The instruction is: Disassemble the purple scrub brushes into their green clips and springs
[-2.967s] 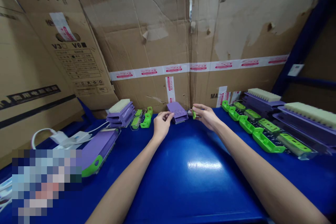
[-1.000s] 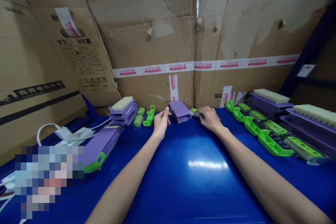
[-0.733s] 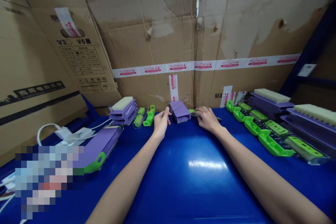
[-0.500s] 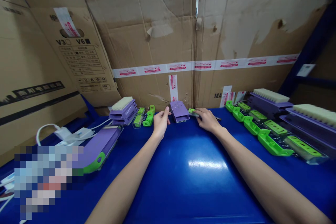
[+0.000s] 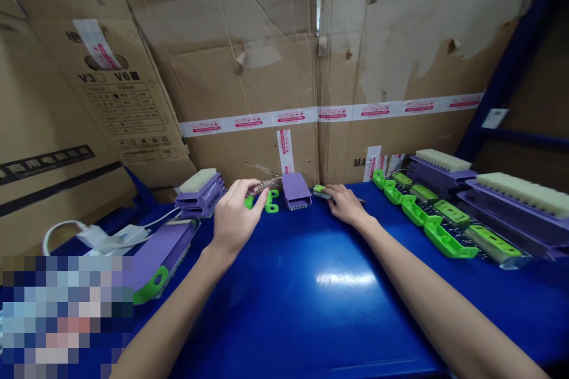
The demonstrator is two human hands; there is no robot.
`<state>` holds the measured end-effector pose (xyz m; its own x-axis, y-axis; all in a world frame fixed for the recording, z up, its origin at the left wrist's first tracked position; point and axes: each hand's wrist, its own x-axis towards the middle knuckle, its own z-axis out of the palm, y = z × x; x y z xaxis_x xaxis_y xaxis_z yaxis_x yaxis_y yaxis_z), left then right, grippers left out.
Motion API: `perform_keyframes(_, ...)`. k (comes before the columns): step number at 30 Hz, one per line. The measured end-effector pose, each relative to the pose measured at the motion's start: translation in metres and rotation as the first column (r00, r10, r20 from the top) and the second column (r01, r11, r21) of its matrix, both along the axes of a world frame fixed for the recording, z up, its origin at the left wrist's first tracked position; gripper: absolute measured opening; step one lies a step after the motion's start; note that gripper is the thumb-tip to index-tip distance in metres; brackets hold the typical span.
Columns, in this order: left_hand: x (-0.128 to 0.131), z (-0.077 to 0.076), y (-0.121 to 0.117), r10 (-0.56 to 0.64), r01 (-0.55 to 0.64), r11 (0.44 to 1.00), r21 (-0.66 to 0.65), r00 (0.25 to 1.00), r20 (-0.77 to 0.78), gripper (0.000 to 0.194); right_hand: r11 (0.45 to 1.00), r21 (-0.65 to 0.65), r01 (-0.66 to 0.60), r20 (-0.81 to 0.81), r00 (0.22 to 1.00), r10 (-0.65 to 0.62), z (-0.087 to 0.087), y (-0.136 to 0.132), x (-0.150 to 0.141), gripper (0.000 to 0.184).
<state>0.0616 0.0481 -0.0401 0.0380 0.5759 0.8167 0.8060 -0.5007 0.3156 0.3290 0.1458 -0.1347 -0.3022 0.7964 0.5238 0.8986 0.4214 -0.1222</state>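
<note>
My left hand (image 5: 235,213) curls around a green plastic part (image 5: 248,203), its thumb and fingers partly hiding it. A second green plastic piece (image 5: 271,201) lies just right of the thumb. A brown speckled strip (image 5: 267,184), too blurred to name, stretches from the fingertips toward an upright purple plastic housing (image 5: 296,190) with small teeth along its bottom edge. My right hand (image 5: 345,202) has its fingers closed on a small clear block with a green top (image 5: 320,192), right of the housing. Behind that hand a thin dark object (image 5: 361,201) shows in part.
Purple brushes with cream bristles (image 5: 518,192) stand at the right beside a row of green pieces (image 5: 447,240) and green-topped clear blocks (image 5: 493,240). At left are another purple brush (image 5: 200,192), a purple-green unit (image 5: 162,249) and a white-cabled plug (image 5: 95,237). Cardboard walls (image 5: 249,71) enclose the blue table (image 5: 284,308).
My left hand has moved left from beside the purple housing to the green parts, which now lie closer to the housing. My right hand stays on the clear block. The view has shifted slightly.
</note>
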Motion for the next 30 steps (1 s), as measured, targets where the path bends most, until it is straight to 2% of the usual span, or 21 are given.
perform_keyframes(2,-0.015,-0.007,-0.023,0.082,-0.082,0.997,0.003,0.991,-0.105,0.021,1.0,0.002,-0.003,-0.005,1.0,0.003,-0.001,0.001,0.0,0.04)
perform_keyframes(6,-0.044,-0.034,-0.06,0.279,-0.305,0.951,-0.056,0.921,-0.273,0.021,1.0,0.014,-0.006,-0.008,1.0,0.006,-0.003,0.002,0.0,0.041)
perform_keyframes(8,-0.058,-0.046,-0.069,0.342,-0.403,0.907,-0.124,0.875,-0.343,0.023,1.0,0.019,-0.006,-0.008,1.0,0.006,-0.003,0.002,0.0,0.041)
perform_keyframes(11,-0.072,-0.056,-0.073,0.343,-0.479,0.834,-0.273,0.838,-0.424,0.024,1.0,0.013,-0.002,-0.012,1.0,0.003,-0.003,0.002,0.0,0.04)
perform_keyframes(15,-0.08,-0.056,-0.068,0.313,-0.514,0.773,-0.373,0.819,-0.481,0.024,1.0,0.01,-0.004,-0.024,1.0,0.005,-0.003,0.001,0.0,0.04)
perform_keyframes(30,-0.082,-0.047,-0.045,0.232,-0.628,0.626,-0.463,0.717,-0.658,0.02,0.999,-0.038,0.014,-0.014,1.0,-0.014,0.001,-0.002,-0.001,0.041)
